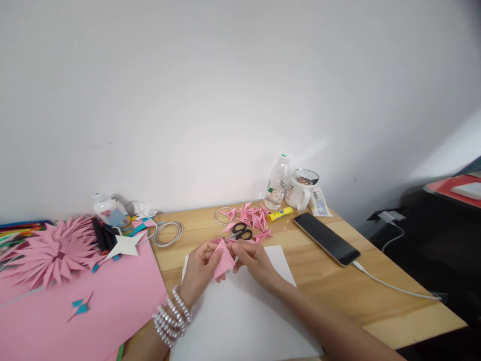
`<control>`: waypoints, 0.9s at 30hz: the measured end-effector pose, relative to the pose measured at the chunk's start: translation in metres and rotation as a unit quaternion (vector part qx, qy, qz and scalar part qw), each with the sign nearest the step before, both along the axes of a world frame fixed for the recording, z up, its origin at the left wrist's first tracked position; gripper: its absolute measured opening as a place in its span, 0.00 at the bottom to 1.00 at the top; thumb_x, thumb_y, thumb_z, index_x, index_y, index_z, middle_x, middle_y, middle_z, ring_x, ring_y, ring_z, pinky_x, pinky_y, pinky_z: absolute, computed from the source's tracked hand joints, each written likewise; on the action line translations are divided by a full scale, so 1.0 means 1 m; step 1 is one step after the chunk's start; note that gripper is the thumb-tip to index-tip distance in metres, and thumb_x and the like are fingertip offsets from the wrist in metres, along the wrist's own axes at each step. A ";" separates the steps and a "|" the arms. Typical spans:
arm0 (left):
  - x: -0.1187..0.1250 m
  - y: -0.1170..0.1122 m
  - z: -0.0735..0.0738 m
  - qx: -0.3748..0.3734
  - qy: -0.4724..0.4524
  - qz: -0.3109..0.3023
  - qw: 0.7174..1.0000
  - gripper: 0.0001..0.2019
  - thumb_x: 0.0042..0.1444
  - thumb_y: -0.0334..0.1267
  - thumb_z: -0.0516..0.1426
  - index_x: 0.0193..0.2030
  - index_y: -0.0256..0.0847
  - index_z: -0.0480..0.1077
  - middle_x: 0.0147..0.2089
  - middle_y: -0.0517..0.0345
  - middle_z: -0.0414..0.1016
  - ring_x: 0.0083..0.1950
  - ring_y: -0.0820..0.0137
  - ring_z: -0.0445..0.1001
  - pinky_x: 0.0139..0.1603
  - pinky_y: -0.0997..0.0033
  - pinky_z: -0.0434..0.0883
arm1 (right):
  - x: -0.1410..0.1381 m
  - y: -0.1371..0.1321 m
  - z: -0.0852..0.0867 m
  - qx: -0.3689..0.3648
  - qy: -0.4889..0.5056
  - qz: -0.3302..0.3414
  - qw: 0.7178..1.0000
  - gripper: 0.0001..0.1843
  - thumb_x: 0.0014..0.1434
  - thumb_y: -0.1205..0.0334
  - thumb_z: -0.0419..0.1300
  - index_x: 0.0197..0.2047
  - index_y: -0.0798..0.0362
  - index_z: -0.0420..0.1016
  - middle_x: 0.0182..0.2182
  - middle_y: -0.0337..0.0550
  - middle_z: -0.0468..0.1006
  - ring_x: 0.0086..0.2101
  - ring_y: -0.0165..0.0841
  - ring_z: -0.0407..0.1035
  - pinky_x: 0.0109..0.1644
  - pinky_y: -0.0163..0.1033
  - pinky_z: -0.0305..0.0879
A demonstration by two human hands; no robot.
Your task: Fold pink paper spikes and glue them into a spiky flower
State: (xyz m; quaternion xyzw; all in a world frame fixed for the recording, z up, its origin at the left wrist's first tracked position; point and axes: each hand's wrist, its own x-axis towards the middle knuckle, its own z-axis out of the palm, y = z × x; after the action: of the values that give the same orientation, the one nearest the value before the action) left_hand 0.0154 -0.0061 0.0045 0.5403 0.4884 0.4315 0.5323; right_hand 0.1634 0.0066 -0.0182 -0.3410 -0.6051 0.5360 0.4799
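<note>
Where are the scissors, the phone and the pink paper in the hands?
Scissors [241, 231]: head view, on the black handles.
Phone [326, 239]: head view, middle of the dark screen.
Pink paper [224, 261]: head view, on its flat face.

A folded paper [224, 261] sits between my hands [257, 261], over a sheet [240, 321] on the tabletop [338, 288]. From there, the scissors [242, 231] lie at 1 o'clock among paper pieces [255, 216]; behind, bottle [277, 189] at 1, mug [296, 194] at 2, glue stick [280, 214] before them. Phone [326, 239] at 3, paper rosette [60, 248] at 9, cable coil [165, 244] at 10.
</note>
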 end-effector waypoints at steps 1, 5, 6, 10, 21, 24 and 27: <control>-0.001 0.000 0.001 -0.001 0.005 -0.001 1.000 0.13 0.49 0.46 0.56 0.31 0.37 0.64 0.17 0.61 0.72 0.13 0.75 0.66 0.13 0.78 0.62 | 0.001 0.001 0.001 -0.036 0.029 0.028 0.999 0.18 0.55 0.51 0.52 0.34 0.54 0.77 0.26 0.42 0.71 0.25 0.27 0.65 0.25 0.33 0.68; -0.003 0.000 0.000 0.003 0.014 -0.017 1.000 0.14 0.47 0.47 0.58 0.28 0.36 0.65 0.17 0.61 0.71 0.13 0.76 0.66 0.11 0.80 0.60 | 0.003 0.004 0.001 -0.116 0.085 0.080 0.986 0.17 0.51 0.52 0.59 0.38 0.56 0.76 0.22 0.39 0.71 0.22 0.25 0.65 0.27 0.33 0.68; -0.004 0.000 -0.001 0.006 0.019 -0.020 1.000 0.14 0.47 0.47 0.58 0.28 0.36 0.65 0.16 0.61 0.71 0.13 0.76 0.66 0.11 0.81 0.60 | 0.004 0.004 0.000 -0.123 0.089 0.088 0.984 0.17 0.50 0.53 0.60 0.39 0.56 0.76 0.22 0.38 0.71 0.22 0.25 0.65 0.28 0.33 0.67; -0.003 0.000 -0.004 0.021 0.042 -0.019 0.999 0.13 0.48 0.46 0.58 0.27 0.36 0.66 0.16 0.61 0.71 0.14 0.77 0.66 0.12 0.82 0.59 | 0.004 0.003 -0.001 -0.127 0.098 0.099 0.982 0.16 0.50 0.54 0.61 0.39 0.56 0.76 0.21 0.38 0.71 0.22 0.24 0.65 0.27 0.31 0.66; 0.001 -0.004 0.004 0.000 0.015 -0.015 1.000 0.14 0.49 0.47 0.56 0.24 0.37 0.63 0.14 0.62 0.70 0.10 0.78 0.63 0.09 0.83 0.55 | 0.005 0.002 0.005 -0.099 0.089 0.151 0.980 0.17 0.50 0.53 0.60 0.40 0.56 0.75 0.25 0.41 0.73 0.25 0.27 0.67 0.31 0.33 0.66; 0.002 -0.006 0.004 0.026 0.044 -0.003 0.999 0.13 0.49 0.46 0.56 0.25 0.38 0.63 0.13 0.63 0.69 0.10 0.79 0.61 0.09 0.83 0.53 | 0.004 0.000 0.007 -0.092 0.083 0.155 0.980 0.16 0.51 0.53 0.59 0.37 0.56 0.76 0.26 0.41 0.74 0.27 0.28 0.68 0.32 0.34 0.65; 0.003 -0.006 0.004 0.054 0.072 0.016 0.996 0.13 0.47 0.45 0.58 0.23 0.38 0.62 0.13 0.64 0.68 0.11 0.80 0.62 0.12 0.83 0.55 | 0.003 0.000 0.004 -0.095 0.089 0.136 0.982 0.15 0.50 0.54 0.60 0.35 0.57 0.75 0.27 0.41 0.74 0.27 0.28 0.69 0.32 0.34 0.66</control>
State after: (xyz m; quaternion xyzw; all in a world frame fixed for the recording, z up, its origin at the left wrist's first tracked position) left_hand 0.0181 -0.0122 0.0084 0.5900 0.5099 0.4261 0.4585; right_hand 0.1665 0.0061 -0.0140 -0.2505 -0.5468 0.6799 0.4195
